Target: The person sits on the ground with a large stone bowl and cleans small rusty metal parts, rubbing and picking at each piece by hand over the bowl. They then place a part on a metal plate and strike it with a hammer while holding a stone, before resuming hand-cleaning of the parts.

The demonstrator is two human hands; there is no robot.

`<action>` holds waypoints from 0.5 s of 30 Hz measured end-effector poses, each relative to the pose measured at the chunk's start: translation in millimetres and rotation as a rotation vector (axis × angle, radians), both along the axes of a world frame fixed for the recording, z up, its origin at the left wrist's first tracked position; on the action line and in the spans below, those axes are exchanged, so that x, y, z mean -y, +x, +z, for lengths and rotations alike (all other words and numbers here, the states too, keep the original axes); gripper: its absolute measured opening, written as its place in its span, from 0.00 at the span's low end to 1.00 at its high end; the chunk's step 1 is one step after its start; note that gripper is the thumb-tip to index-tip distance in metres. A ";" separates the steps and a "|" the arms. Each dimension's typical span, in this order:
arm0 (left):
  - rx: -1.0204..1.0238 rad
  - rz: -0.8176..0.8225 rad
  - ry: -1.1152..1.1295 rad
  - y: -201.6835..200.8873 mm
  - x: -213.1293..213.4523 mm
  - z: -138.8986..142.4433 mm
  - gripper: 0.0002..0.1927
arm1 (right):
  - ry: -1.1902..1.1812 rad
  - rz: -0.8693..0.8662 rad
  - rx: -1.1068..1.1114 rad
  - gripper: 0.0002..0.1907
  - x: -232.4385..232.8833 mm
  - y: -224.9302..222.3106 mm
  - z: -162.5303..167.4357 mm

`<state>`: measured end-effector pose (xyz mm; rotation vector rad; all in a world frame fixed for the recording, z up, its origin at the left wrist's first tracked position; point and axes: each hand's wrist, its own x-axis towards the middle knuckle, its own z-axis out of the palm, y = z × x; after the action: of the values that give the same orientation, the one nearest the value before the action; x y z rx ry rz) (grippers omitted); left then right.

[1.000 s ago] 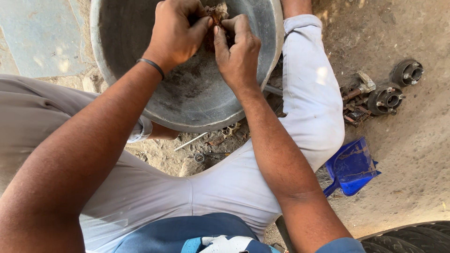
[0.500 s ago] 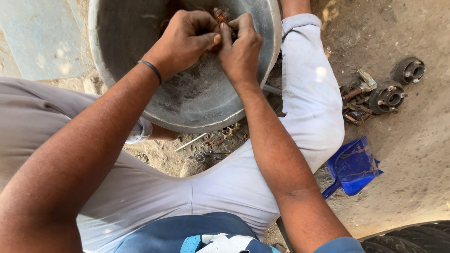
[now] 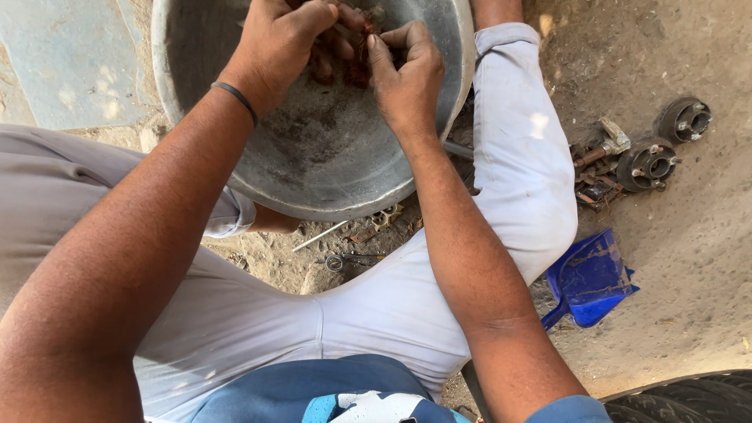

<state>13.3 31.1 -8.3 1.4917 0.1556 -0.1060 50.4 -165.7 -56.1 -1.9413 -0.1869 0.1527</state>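
Both hands working a small rusty part inside a big metal basin.

Part [image 3: 356,59]: reddish-brown, greasy-looking, mostly hidden btwn the fingers at the basin's far side; exact shape can't be told. Left hand [image 3: 278,43], dark band on wrist, fingers curled shut over it; right hand [image 3: 403,74] pinches it w/ thumb and bent fingers. Basin [image 3: 329,164]: 1, grey, dented, dark grime on the bottom, sits btwn the person's knees. On the dirt to the right: 2 round hub-like metal pcs [image 3: 666,145], a few rusty bits beside them, 1 blue plastic scoop [image 3: 591,278]. 1 tyre edge [image 3: 689,399] at the lower right corner.
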 end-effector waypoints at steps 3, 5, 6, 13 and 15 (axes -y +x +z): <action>0.009 -0.012 -0.014 -1.9 1.1 3.8 0.14 | -0.076 0.031 0.288 0.09 2.1 0.4 -0.6; 0.128 -0.017 -0.046 -2.7 1.2 6.4 0.13 | -0.072 0.036 0.296 0.09 3.1 1.0 -1.0; 0.127 -0.011 -0.068 -2.6 1.0 7.5 0.12 | -0.069 0.035 0.264 0.09 3.4 1.3 -1.1; -0.013 0.027 -0.076 1.5 -0.6 2.7 0.07 | -0.164 0.117 0.370 0.10 2.4 -0.9 -1.6; -0.056 0.075 -0.004 2.0 -1.5 -4.0 0.09 | -0.170 0.155 0.357 0.09 3.4 -0.9 0.5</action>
<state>15.3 32.7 -12.3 1.4774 0.2559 -0.0874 49.5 -169.1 -55.6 -2.1124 -0.5768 -0.0810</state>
